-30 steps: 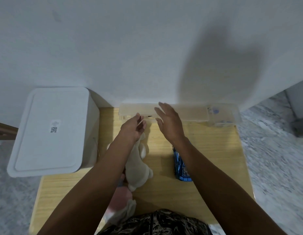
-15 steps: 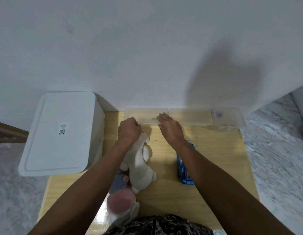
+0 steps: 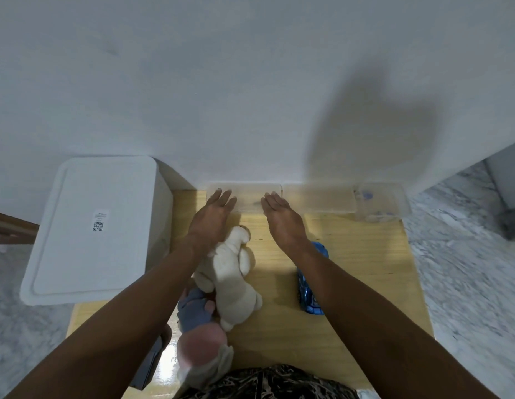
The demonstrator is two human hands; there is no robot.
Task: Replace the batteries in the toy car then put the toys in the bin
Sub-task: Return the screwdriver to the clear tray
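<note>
I see both hands flat-fingered at the bench's (image 3: 351,254) far edge: left hand (image 3: 211,218), right hand (image 3: 280,217). The blue toy car (image 3: 309,295) lies under my right forearm, nearer me.

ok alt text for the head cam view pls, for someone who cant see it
Seen from above, a person's left hand and right hand reach flat, fingers straight, toward a long clear plastic box against the wall on a wooden table. A white plush toy and blue toy car lie beneath the arms; a closed white bin stands left.
</note>
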